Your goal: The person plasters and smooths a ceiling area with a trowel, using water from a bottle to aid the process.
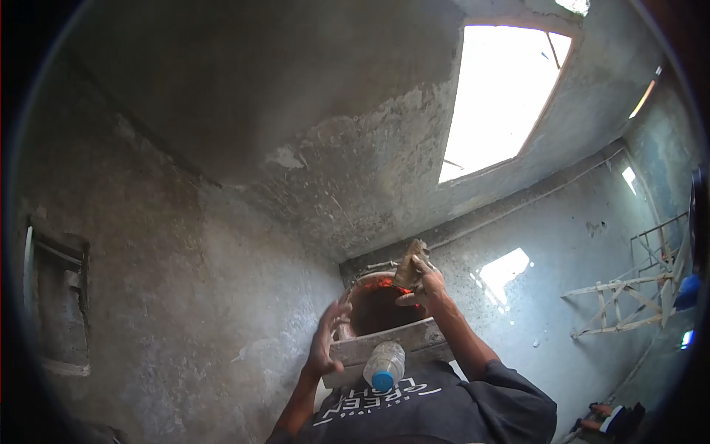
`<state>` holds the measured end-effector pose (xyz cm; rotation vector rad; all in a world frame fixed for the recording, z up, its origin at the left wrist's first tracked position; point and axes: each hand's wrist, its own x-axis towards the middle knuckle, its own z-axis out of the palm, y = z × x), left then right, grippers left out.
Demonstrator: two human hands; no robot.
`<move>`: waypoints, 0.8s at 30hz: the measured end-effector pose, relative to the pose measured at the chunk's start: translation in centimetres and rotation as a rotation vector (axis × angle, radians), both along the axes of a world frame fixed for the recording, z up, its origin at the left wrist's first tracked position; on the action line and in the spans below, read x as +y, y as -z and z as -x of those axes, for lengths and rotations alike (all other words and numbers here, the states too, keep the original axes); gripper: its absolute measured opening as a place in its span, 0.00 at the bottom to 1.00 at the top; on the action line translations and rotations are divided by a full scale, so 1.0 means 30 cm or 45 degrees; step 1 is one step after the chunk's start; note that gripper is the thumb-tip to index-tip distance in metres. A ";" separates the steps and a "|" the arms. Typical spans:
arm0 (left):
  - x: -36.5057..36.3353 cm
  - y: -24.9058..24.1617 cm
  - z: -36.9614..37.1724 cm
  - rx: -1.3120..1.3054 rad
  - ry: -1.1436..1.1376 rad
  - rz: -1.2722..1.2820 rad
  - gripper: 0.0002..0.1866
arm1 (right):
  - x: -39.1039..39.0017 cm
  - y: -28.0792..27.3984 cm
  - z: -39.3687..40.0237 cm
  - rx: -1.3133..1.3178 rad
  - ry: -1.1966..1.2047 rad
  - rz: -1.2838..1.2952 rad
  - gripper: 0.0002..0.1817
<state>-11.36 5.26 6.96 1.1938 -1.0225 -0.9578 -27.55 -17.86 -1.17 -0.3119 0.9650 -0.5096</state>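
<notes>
My right hand (421, 280) is wrapped round a rough, brownish block-like piece (410, 265), raised over the right rim of a round basin. The basin (353, 287) has a pale rim, a dark inside and glowing-looking red patches near its far edge. Beside the basin's left rim is my left hand (330, 337), its fingers apart and nothing visible in it. A grey plank-like ledge (425, 334) crosses in front of the basin. Against it, close to my dark shirt, is a clear plastic bottle (388, 359) with a blue cap.
Grey plastered walls (244, 311) surround the basin. A bright opening (503, 96) is at the upper right. At the right stands a pale frame-like scaffold (629, 296), with a blue object (688, 292) beside it. A recessed niche (59, 296) is in the left wall.
</notes>
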 end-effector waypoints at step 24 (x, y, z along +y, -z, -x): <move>-0.353 -0.060 0.000 0.316 0.096 -0.691 0.27 | 0.037 -0.031 0.007 -0.023 0.002 0.055 0.20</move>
